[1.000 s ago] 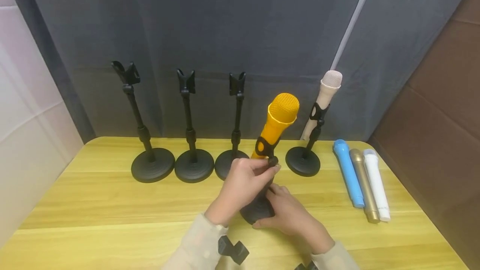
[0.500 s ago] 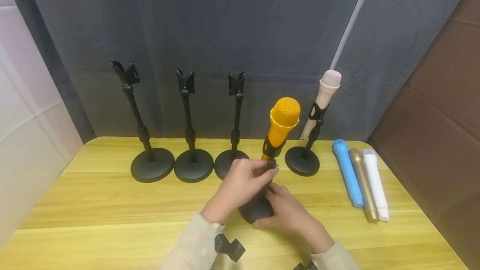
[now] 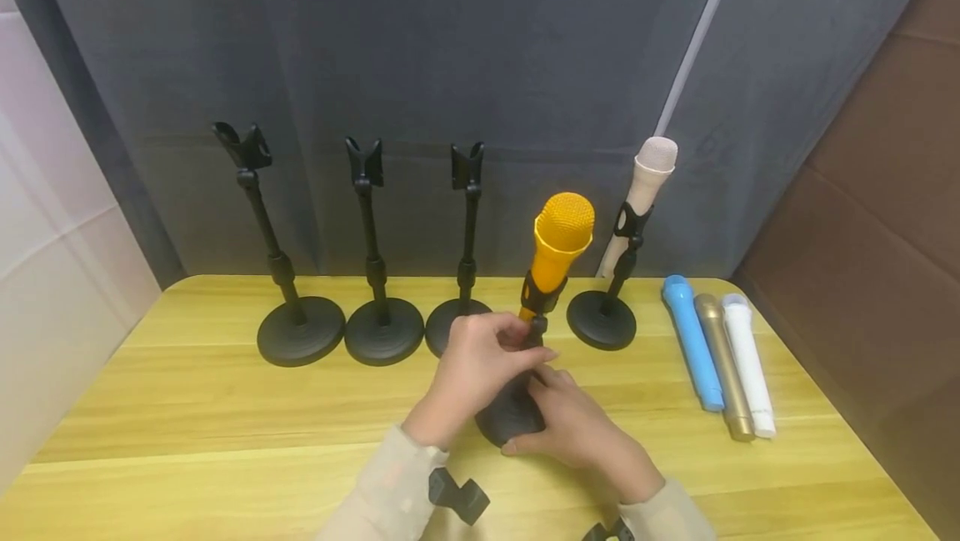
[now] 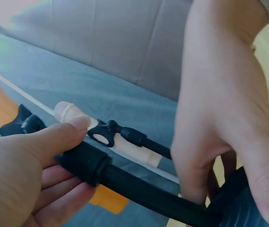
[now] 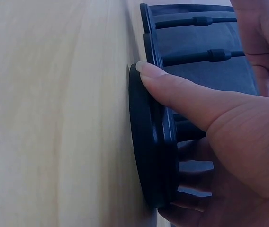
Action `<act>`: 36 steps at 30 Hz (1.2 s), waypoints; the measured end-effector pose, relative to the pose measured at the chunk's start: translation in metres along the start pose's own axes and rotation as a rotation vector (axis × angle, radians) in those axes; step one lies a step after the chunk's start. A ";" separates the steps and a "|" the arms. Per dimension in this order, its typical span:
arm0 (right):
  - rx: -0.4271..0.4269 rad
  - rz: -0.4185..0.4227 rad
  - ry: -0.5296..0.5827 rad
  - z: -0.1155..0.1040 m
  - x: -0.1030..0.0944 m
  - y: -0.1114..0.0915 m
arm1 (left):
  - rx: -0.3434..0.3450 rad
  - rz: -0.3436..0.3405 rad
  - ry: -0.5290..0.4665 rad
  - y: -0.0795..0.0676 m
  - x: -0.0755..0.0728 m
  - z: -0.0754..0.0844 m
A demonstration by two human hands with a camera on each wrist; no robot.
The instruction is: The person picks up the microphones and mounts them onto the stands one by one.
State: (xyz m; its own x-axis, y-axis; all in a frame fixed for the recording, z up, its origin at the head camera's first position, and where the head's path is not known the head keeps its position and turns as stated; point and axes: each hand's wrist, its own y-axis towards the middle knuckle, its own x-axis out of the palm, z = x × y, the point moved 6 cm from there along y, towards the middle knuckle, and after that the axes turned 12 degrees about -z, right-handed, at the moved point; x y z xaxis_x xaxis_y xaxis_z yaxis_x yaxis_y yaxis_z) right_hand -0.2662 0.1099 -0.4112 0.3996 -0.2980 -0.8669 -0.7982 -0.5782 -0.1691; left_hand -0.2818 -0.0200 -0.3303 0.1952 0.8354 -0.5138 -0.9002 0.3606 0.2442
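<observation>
Yellow microphone [image 3: 564, 228] tilted in the clip of black desktop stand [image 3: 510, 418], just right of frame center. Left hand [image 3: 472, 373] has thumb and fingers wrapped round the stand's collar; right hand [image 3: 577, 426] grips its round base, thumb at the rim. Beige microphone [image 3: 648, 182] clipped in rear stand [image 3: 602, 323], right of center. Blue microphone [image 3: 692, 348], gold microphone [image 3: 724, 370], white microphone [image 3: 750, 370] side by side, right of frame. Three black stands [image 3: 384, 333] in a row, left to center, on wooden table [image 3: 225, 424].
</observation>
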 end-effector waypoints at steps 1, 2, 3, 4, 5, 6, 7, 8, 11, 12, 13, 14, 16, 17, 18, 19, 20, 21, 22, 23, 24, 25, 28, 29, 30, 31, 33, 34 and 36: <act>0.001 -0.001 0.001 0.000 0.000 0.000 | 0.006 -0.006 0.003 0.000 0.000 0.001; 0.002 -0.002 0.002 0.000 0.000 -0.001 | 0.012 -0.015 0.000 0.001 0.000 0.001; 0.003 -0.003 0.002 0.000 -0.001 -0.001 | 0.016 -0.023 -0.004 0.001 0.001 0.000; 0.004 -0.003 0.002 0.000 -0.001 -0.001 | 0.028 -0.032 -0.006 0.002 0.001 0.001; 0.004 -0.003 0.003 0.000 -0.001 -0.001 | 0.035 -0.041 -0.013 0.002 0.002 0.001; 0.005 -0.002 0.003 0.001 -0.001 -0.001 | 0.049 -0.049 -0.019 0.003 0.002 0.001; 0.004 -0.001 0.003 0.001 -0.001 -0.002 | 0.068 -0.057 -0.023 0.003 0.002 0.001; 0.005 0.000 0.004 0.001 -0.002 -0.002 | 0.087 -0.065 -0.034 0.004 0.003 0.000; 0.004 0.002 0.004 0.001 -0.002 -0.003 | 0.149 -0.083 -0.040 0.005 0.005 0.000; 0.004 0.001 0.003 0.002 -0.002 -0.003 | 0.165 -0.088 -0.041 0.005 0.005 0.000; 0.005 0.000 0.003 0.002 -0.002 -0.003 | 0.177 -0.093 -0.044 0.006 0.006 -0.001; 0.007 -0.002 0.002 0.002 -0.002 -0.003 | 0.180 -0.099 -0.052 0.006 0.006 -0.001; 0.012 -0.006 0.000 0.004 -0.002 -0.004 | 0.172 -0.112 -0.069 0.007 0.007 -0.002; 0.015 -0.007 -0.001 0.004 -0.002 -0.004 | 0.158 -0.121 -0.088 0.008 0.007 -0.003; 0.018 -0.008 0.001 0.005 -0.002 -0.004 | 0.144 -0.131 -0.102 0.008 0.008 -0.004; 0.019 -0.008 0.000 0.005 -0.002 -0.004 | 0.132 -0.141 -0.110 0.009 0.008 -0.005; 0.019 -0.006 -0.001 0.005 -0.002 -0.004 | 0.120 -0.152 -0.115 0.009 0.009 -0.006; 0.018 -0.005 -0.001 0.005 -0.002 -0.005 | 0.113 -0.160 -0.107 0.009 0.009 -0.006; 0.017 -0.004 -0.001 0.005 -0.002 -0.005 | 0.112 -0.167 -0.089 0.008 0.009 -0.005; 0.016 -0.004 0.000 0.005 -0.002 -0.004 | 0.111 -0.173 -0.064 0.008 0.009 -0.005; 0.015 -0.006 0.000 0.006 -0.002 -0.004 | 0.114 -0.174 -0.016 0.008 0.009 -0.005; 0.015 -0.009 0.001 0.006 -0.001 -0.003 | 0.115 -0.177 0.041 0.007 0.009 -0.004; 0.018 -0.029 0.013 0.008 -0.001 -0.001 | 0.101 -0.186 0.209 0.006 0.011 -0.005; 0.019 -0.036 0.020 0.009 -0.001 0.000 | 0.087 -0.194 0.264 0.005 0.012 -0.007; 0.018 -0.041 0.028 0.009 -0.001 0.001 | 0.069 -0.207 0.312 0.004 0.013 -0.009; 0.013 -0.045 0.037 0.010 -0.001 0.002 | 0.048 -0.225 0.349 0.003 0.014 -0.011; 0.004 -0.046 0.049 0.010 -0.003 0.003 | 0.000 -0.271 0.413 -0.001 0.017 -0.016; 0.001 -0.043 0.053 0.010 -0.004 0.003 | -0.023 -0.299 0.441 -0.004 0.019 -0.019; 0.002 -0.031 0.040 0.010 -0.007 0.002 | -0.058 -0.358 0.498 -0.011 0.024 -0.025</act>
State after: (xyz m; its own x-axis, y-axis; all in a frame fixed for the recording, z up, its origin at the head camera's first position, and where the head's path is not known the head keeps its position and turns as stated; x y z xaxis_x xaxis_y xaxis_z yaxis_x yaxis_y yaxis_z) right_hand -0.2744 0.1183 -0.4100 0.4419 -0.3105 -0.8416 -0.7861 -0.5860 -0.1966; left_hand -0.2769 -0.0141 -0.3660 0.2966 0.3681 -0.8812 -0.8349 0.5479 -0.0522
